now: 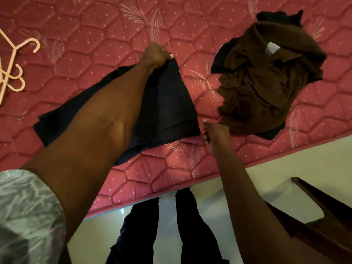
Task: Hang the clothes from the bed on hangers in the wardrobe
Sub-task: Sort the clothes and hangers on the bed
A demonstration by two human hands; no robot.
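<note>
Head view: left hand (155, 54) pinching top edge of dark navy folded garment (167, 103) at bed (95, 35) centre; right hand (213, 131) clenched at its 4 o'clock corner, grasp unclear. Pick-up step; next, lift toward pale plastic hangers (11, 73) at 9 o'clock.

1 bed (95, 35). Hangers (11, 73): approx 3, pale, overlapping, exact no. unclear. Clothes: 1 navy garment (171, 103), 1 brown shirt (262, 82), 1 black item (276, 18) under it. 2 hands.

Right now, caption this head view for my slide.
Left hand grips dark garment on pink mattress; right hand nears its corner.
</note>
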